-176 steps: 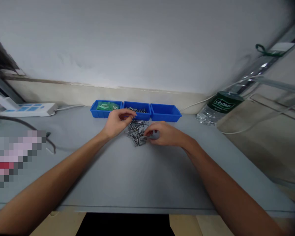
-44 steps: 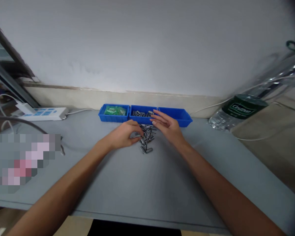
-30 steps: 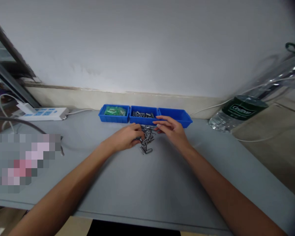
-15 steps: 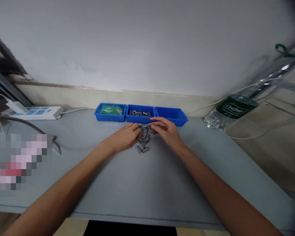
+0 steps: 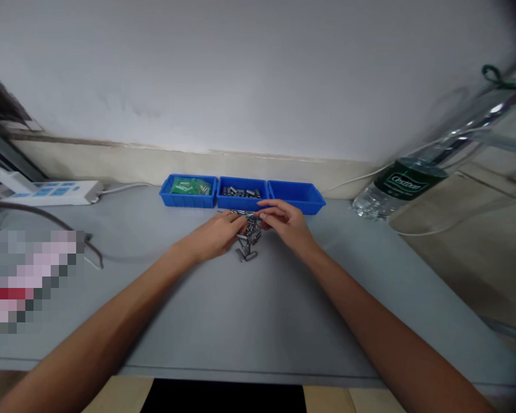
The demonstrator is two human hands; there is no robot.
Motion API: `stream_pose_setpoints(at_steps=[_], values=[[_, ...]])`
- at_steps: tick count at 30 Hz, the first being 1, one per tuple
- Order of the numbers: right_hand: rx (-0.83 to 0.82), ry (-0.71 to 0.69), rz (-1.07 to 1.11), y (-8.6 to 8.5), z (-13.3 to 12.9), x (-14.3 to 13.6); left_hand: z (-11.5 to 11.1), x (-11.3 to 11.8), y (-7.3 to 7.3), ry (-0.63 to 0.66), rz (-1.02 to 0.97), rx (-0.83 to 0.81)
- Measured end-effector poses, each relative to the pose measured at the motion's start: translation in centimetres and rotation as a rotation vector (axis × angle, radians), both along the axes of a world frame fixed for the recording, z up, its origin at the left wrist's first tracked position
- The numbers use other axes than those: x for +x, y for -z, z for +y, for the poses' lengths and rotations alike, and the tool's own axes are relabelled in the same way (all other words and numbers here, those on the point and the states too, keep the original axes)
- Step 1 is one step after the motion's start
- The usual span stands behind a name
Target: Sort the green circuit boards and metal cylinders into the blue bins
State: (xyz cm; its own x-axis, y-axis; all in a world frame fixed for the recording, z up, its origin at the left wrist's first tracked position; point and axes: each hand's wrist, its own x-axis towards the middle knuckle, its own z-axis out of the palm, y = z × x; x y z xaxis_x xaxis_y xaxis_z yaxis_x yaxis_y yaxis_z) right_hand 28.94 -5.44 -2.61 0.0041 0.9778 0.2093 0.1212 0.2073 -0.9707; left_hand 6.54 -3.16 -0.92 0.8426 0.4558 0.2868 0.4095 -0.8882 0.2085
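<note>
A loose pile of small silvery metal pins [image 5: 250, 237] lies on the grey table in front of the middle blue bin. At the pile's left side, my left hand [image 5: 218, 235] rests low with its fingers curled in against the pins; what they hold is hidden. My right hand [image 5: 289, 226] is at the upper right of the pile, thumb and fingers bent together at the pins while the forefinger reaches out above. Anything between those fingertips is too small to make out. Along the top of the pile, between both hands, some pins lie sideways.
Three blue bins stand in a row by the wall: the left bin [image 5: 188, 201] holds green-tinted bags, the middle bin [image 5: 241, 202] metal pins, the right bin [image 5: 298, 205] shows bare. A water bottle [image 5: 402, 186] leans at right. A power strip [image 5: 64, 193] and cables lie left.
The whole view has shifted slightly, so everything sits a little higher and further left. Both hands stay at the pile, with only small finger movements.
</note>
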Motion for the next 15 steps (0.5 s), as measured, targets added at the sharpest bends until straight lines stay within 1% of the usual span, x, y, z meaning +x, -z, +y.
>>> stream_pose_setpoints(at_steps=[3,6,9,12,15], values=[[0.013,0.002,-0.001,0.1,0.0,-0.1,0.2,-0.2,0.1,0.015,-0.059,-0.043],[0.033,-0.008,-0.040,0.1,-0.1,-0.1,0.4,-0.5,-0.1,-0.013,-0.150,-0.110],[0.030,-0.102,-0.072,-0.1,-0.4,-0.2,0.4,-0.7,-0.4,-0.056,-0.258,-0.147],[0.000,-0.197,-0.024,-0.3,-0.6,-0.4,0.1,-0.6,-0.8,-0.073,-0.341,-0.135],[-0.031,-0.210,0.041,-0.5,-0.7,-0.8,-0.3,-0.3,-1.2,-0.072,-0.378,-0.102]])
